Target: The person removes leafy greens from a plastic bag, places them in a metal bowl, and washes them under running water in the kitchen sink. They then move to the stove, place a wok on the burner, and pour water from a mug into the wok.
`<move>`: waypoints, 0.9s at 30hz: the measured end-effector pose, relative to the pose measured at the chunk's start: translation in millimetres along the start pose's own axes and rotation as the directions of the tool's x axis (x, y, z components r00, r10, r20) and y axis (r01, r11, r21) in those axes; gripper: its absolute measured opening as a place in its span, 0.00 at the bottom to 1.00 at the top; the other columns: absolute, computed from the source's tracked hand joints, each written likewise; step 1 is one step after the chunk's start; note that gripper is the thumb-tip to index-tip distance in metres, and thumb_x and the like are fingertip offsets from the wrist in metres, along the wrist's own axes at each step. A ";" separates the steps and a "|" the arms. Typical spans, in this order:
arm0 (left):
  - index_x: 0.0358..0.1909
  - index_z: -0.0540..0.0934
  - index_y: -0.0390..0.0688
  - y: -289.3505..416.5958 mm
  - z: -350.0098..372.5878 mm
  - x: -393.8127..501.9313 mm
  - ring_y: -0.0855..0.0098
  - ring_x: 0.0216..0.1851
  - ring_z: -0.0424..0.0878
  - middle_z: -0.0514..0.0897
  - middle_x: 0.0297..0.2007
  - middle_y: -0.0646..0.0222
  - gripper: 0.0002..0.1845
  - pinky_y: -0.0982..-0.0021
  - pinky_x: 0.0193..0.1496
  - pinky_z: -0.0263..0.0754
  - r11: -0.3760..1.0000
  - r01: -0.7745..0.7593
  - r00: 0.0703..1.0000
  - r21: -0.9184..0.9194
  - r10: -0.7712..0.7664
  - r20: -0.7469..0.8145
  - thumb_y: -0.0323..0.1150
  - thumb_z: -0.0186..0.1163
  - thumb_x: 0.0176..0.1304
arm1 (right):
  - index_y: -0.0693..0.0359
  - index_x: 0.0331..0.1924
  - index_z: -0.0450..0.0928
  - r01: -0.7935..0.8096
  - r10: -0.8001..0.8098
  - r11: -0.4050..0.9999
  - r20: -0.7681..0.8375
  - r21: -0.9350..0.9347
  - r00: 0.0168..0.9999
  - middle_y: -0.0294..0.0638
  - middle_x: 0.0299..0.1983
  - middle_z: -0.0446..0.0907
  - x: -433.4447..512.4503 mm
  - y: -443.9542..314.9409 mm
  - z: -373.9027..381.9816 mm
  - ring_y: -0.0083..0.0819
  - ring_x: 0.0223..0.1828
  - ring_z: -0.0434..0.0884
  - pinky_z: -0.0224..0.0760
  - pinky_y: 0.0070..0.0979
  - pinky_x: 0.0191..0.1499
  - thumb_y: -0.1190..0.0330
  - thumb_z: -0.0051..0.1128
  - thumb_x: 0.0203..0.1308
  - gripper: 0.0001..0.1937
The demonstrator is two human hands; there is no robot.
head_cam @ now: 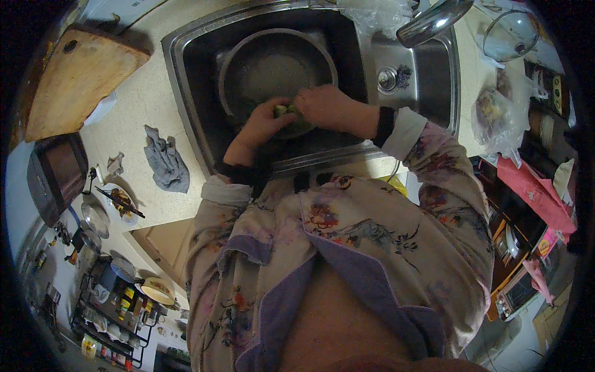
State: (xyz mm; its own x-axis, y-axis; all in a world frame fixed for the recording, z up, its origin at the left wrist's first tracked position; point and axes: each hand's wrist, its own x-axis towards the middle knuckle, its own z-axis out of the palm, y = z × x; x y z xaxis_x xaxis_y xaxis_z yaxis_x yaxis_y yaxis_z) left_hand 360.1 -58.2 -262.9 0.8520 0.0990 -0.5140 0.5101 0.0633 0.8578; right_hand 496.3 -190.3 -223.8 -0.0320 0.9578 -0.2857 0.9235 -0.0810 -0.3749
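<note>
Both of my hands are over the near rim of a large round pan (279, 74), which sits in the left basin of the stainless steel sink (174, 88). My left hand (265, 123) grips a small green vegetable piece (281, 110) between thumb and fingers. Close beside it on the right, my right hand (318, 104) has its fingers curled against the same green piece. The inside of the pan is dim, and what lies in it under my hands cannot be made out.
A steel faucet (434, 21) overhangs the small right basin with its drain strainer (386, 80). Left of the sink are a wooden cutting board (83, 79), a grey cloth (167, 160) and a plate with chopsticks (122, 204). Plastic bags (497, 114) and a glass lid (510, 35) are right.
</note>
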 end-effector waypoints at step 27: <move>0.42 0.74 0.42 4.7 12.0 -9.8 0.54 0.43 0.71 0.77 0.39 0.58 0.17 0.58 0.51 0.60 0.678 -0.189 0.941 0.710 0.333 -0.067 0.34 0.58 0.49 | 0.64 0.32 0.69 -0.045 0.208 0.864 -0.274 0.501 0.939 0.47 0.29 0.73 -6.0 -4.3 55.2 0.42 0.30 0.75 0.68 0.35 0.31 0.69 0.40 0.58 0.07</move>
State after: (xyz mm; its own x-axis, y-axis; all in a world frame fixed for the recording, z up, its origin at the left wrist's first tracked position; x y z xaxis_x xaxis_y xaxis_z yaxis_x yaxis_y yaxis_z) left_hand 355.6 -70.8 -253.8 0.9634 0.1805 -0.1983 0.2679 -0.6811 0.6814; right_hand 471.4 -210.9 -269.1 0.2665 0.9582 -0.1045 0.6078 -0.2512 -0.7533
